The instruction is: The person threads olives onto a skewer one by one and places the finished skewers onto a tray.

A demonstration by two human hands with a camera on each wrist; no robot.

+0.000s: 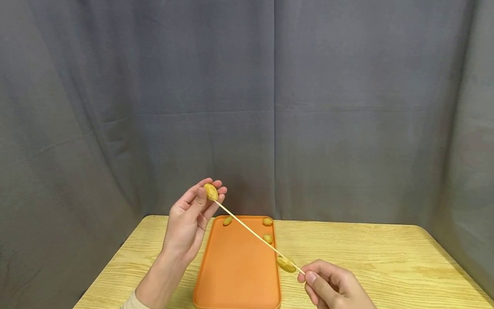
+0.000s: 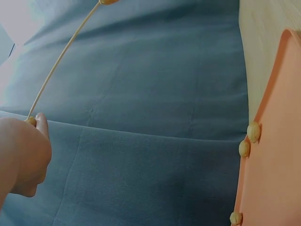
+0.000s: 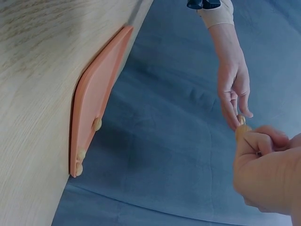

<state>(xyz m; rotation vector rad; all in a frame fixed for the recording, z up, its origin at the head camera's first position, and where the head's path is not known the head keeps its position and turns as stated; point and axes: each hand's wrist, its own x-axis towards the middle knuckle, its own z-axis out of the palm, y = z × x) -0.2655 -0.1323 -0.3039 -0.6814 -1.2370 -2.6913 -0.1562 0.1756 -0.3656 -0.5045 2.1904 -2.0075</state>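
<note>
Yellowish and bumpy, one lump (image 1: 211, 192) is being pinched by the left hand (image 1: 188, 225) at the upper end of a thin skewer (image 1: 251, 230); the right hand (image 1: 333, 284) is gripping the lower end, just beside a second lump (image 1: 284, 264). Beyond, three more lumps (image 1: 267, 238) are lying on an orange tray (image 1: 235, 274).

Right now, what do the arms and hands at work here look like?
The left hand and right hand are human, bare and ungloved, with no visible markings. A beige sleeve shows on the left forearm, near a cropped black object.
</note>
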